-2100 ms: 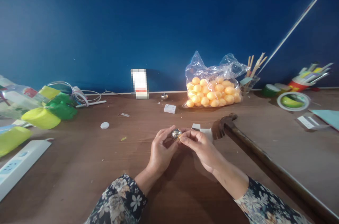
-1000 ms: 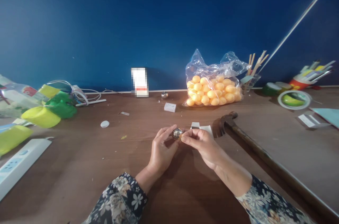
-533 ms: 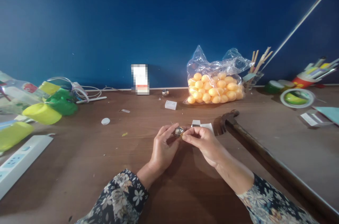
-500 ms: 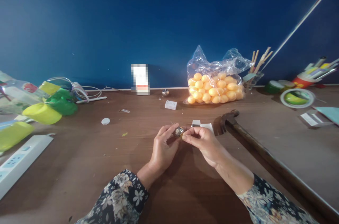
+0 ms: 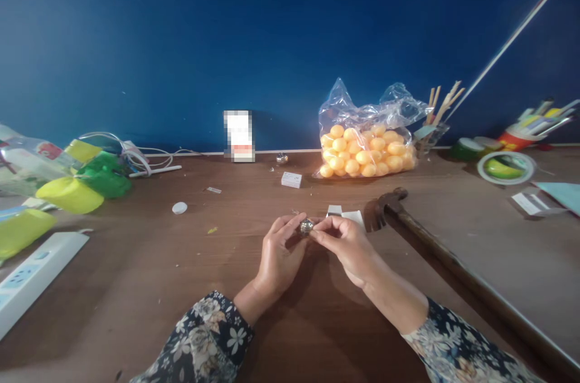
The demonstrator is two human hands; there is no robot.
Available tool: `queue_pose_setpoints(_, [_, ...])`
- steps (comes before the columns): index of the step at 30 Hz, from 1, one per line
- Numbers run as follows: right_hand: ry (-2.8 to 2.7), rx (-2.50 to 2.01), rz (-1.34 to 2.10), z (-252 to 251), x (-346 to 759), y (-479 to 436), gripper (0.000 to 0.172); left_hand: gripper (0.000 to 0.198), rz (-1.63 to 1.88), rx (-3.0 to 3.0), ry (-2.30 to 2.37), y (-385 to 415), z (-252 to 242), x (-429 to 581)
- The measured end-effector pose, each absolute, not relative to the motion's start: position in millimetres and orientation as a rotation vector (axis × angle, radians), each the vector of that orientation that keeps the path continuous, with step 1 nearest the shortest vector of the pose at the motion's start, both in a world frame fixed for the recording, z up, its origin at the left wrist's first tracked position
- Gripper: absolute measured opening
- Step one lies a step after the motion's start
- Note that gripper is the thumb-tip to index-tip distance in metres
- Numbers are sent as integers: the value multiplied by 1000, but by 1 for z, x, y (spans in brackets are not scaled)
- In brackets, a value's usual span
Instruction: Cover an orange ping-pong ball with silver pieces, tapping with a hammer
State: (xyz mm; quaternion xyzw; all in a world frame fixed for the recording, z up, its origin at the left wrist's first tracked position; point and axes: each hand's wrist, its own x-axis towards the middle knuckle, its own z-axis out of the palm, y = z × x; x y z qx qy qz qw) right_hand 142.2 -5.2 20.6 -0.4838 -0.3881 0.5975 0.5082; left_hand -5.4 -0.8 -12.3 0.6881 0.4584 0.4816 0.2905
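A small round shiny silver ball (image 5: 306,226) with a faceted-looking surface is held above the table between my hands. My left hand (image 5: 280,256) grips it from the left, between thumb and fingers. My right hand (image 5: 347,244) is closed in a pinch, with thumb and forefinger tips against the ball's right side. Whether anything tiny sits in that pinch is hidden. Just beyond my right hand lies a small white open box (image 5: 351,215), partly covered by the fingers. A similar shiny ball (image 5: 281,157) rests near the wall.
A hammer (image 5: 435,250) lies at right. Behind stands a clear bag of yellow-orange balls (image 5: 362,153). A small white box (image 5: 291,179) and a white disc (image 5: 180,208) lie on the table. A power strip (image 5: 40,271) is at left; a tape roll (image 5: 487,176) at right.
My right fingertips have shifted slightly on the ball, and the ball seems turned a little. My left hand keeps its hold; the view has moved very slightly.
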Motion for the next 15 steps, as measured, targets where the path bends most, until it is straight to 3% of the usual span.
queue_pose_setpoints(7, [-849,-1042,1436,20,136,-6,50,42,1278,1678,1185,-1,-14,-3])
queue_pose_setpoints(15, [-879,-1094,1421,16,140,-4,35,45,1282,1160,1051,-1,-10,2])
